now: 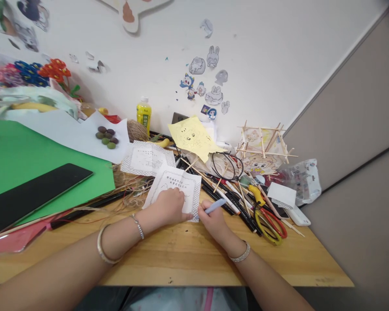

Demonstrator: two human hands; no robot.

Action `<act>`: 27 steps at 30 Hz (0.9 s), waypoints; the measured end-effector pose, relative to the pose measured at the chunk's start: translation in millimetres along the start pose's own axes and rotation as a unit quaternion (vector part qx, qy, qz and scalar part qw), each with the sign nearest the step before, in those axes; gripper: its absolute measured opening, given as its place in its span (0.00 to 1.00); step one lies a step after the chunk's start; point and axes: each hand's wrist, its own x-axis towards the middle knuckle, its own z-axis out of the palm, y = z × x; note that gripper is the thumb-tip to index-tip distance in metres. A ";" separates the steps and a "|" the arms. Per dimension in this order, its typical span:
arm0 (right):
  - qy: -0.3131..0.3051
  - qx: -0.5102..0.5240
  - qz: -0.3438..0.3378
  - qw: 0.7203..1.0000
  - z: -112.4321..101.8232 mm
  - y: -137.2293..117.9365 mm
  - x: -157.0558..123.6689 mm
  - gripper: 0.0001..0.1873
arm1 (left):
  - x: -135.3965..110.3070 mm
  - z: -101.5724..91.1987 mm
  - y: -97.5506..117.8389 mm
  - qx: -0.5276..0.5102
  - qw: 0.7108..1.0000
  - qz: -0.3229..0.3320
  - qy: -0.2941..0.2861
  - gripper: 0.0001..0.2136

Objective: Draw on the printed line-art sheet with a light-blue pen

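Note:
A white sheet of paper [171,179] with handwritten lines, a line drawing and a crosshatched border lies near the middle of the table. My left hand [171,205] presses down on its lower part, fingers curled and thumb stretched along the bottom edge. At the lower right corner of that sheet, my right hand [214,220] is closed around a light blue pen [215,205]. The pen's tip is hard to make out beside my fingers. Just behind lies a second bordered sheet [148,157] with a similar drawing.
To the right are a pile of black pens [243,216], scissors [274,224] and a stick frame with drawings [261,147]. Behind stand a yellow drawing sheet [194,136] and a drink bottle [144,114]. Leftward, a black tablet-like slab [35,194] lies on green card [68,151].

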 end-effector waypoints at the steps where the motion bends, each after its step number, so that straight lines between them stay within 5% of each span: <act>1: 0.012 -0.004 0.002 1.000 -0.4 0.6 0.0 0.15 | 0.2 0.4 -0.1 0.001 1.000 -0.001 0.001 0.31; 9: -0.022 0.011 -0.016 1.000 -0.8 -0.6 0.6 0.15 | 0.4 1.5 0.2 -0.002 1.000 0.000 0.003 0.30; 27: 0.065 0.005 0.018 0.998 -6.0 3.2 3.1 0.13 | -0.7 -3.1 1.3 -0.011 1.000 -0.003 -0.012 0.31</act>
